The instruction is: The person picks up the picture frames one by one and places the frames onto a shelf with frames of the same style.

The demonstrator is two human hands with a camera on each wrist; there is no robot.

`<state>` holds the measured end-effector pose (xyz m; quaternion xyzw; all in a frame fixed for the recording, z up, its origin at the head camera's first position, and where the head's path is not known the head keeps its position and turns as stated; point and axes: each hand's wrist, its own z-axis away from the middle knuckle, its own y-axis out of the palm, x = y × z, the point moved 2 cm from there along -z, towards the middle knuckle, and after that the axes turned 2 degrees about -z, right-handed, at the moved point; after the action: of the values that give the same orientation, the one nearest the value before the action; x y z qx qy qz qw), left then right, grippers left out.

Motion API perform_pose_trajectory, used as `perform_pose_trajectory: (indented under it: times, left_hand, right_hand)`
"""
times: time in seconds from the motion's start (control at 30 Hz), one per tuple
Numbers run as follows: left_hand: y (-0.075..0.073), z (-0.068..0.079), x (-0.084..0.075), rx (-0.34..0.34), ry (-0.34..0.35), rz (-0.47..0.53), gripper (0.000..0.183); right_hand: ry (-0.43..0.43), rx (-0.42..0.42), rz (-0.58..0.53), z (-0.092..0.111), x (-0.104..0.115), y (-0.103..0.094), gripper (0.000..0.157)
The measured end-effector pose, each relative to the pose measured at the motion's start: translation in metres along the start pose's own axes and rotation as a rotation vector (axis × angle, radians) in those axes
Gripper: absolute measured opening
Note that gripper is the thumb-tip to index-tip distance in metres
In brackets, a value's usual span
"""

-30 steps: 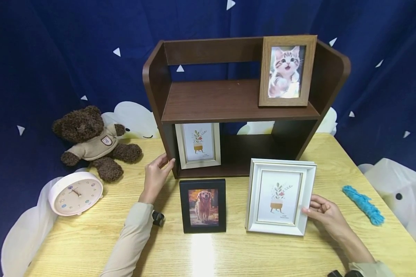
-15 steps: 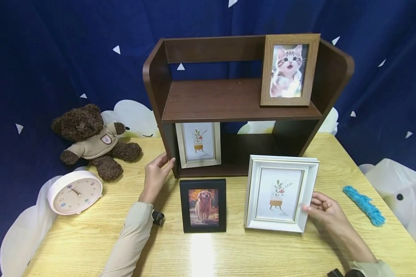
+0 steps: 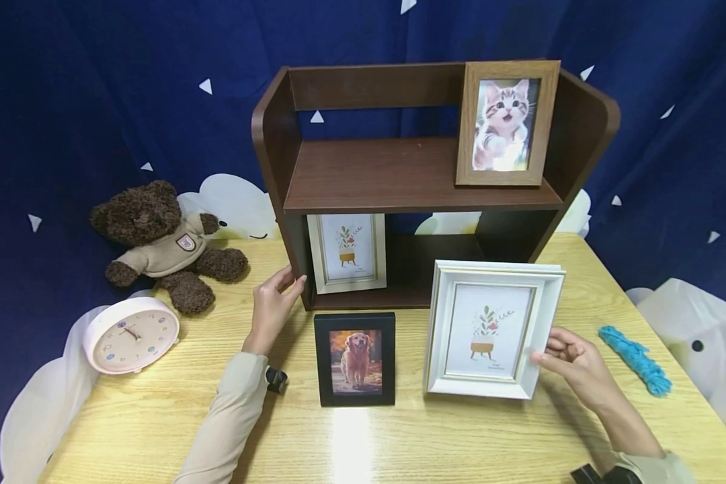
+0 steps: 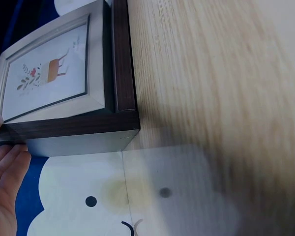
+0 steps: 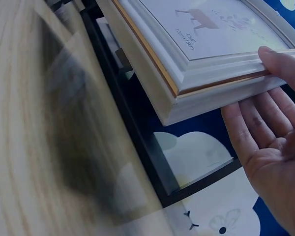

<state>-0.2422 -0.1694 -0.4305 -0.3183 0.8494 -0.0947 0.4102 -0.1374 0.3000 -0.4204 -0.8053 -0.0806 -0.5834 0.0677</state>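
At the brown wooden shelf unit (image 3: 420, 176), my left hand (image 3: 271, 310) holds the lower left side panel. The left wrist view shows the thumb on the panel's front edge and the fingers (image 4: 12, 172) against its outer face. My right hand (image 3: 581, 370) pinches the right edge of a white picture frame (image 3: 544, 323) with a plant print, thumb in front and fingers behind. In the right wrist view this frame is raised off the wooden table. A black picture frame (image 3: 354, 400) with a dog photo stands on the table between my hands.
A cream picture frame (image 3: 380, 252) stands in the lower compartment at left. On the upper shelf at right is a wood-toned frame (image 3: 508, 178) with a kitten photo. A teddy bear (image 3: 166, 249) and pink clock (image 3: 134, 336) are at left, a blue cord bundle (image 3: 635, 359) at right.
My right hand has lifted the white picture frame slightly up toward the shelf unit. The left hand has stayed in place on the side panel.
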Motion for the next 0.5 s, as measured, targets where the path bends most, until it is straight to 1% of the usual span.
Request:
perform_pose_trajectory:
  times: [0.17, 0.37, 0.5]
  left_hand:
    - [0.000, 0.001, 0.000, 0.003, -0.006, -0.001, 0.030]
    - [0.000, 0.000, 0.000, 0.001, -0.007, 0.007, 0.030]
    - [0.000, 0.000, 0.000, 0.003, -0.014, -0.001, 0.030]
  right_hand:
    - [-0.014, -0.005, 0.013, -0.004, 0.008, 0.001, 0.054]
    - [-0.012, -0.006, 0.054, -0.008, 0.016, 0.003, 0.055]
    - [-0.034, 0.001, 0.043, -0.011, 0.024, 0.006, 0.055]
